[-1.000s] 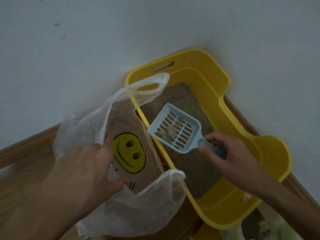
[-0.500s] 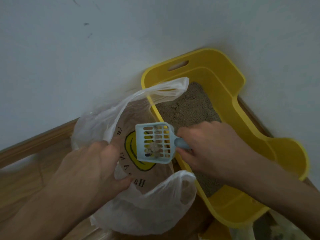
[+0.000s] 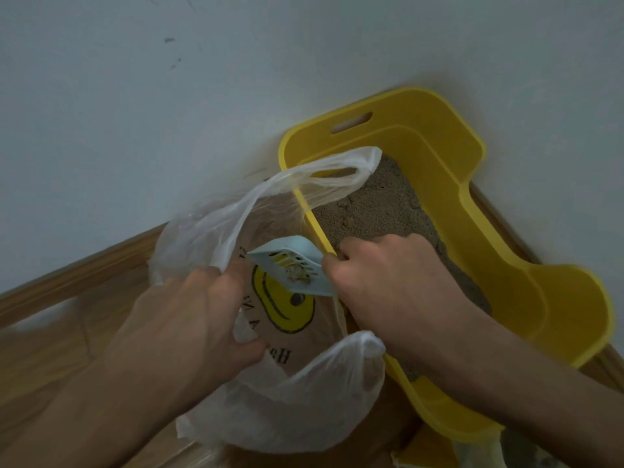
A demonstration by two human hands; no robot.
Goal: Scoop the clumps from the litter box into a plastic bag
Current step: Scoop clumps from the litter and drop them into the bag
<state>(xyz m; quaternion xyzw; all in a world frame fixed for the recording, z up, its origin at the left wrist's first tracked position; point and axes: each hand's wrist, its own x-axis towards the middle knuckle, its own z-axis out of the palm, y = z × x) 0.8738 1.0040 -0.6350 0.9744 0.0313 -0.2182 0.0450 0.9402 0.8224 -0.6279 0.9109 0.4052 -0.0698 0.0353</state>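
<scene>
A yellow litter box (image 3: 506, 251) with grey-brown litter (image 3: 378, 211) stands against the white wall. To its left lies a clear plastic bag (image 3: 270, 410) with a brown paper bag bearing a yellow smiley face (image 3: 287, 312) inside. My left hand (image 3: 182, 325) grips the bag's near edge and holds its mouth wide. My right hand (image 3: 388, 288) grips the handle of a light-blue slotted scoop (image 3: 293, 268). The scoop is tilted over the bag's mouth, with small clumps (image 3: 297, 273) resting on its slots.
A wooden skirting board (image 3: 84, 265) runs along the wall on the left above the wood floor. One bag handle (image 3: 337, 173) drapes over the box's left rim. More crumpled plastic (image 3: 489, 454) lies at the bottom right.
My right hand carried the scoop with clumps from over the litter leftwards to above the bag, then tilted it downward. My left hand kept holding the bag.
</scene>
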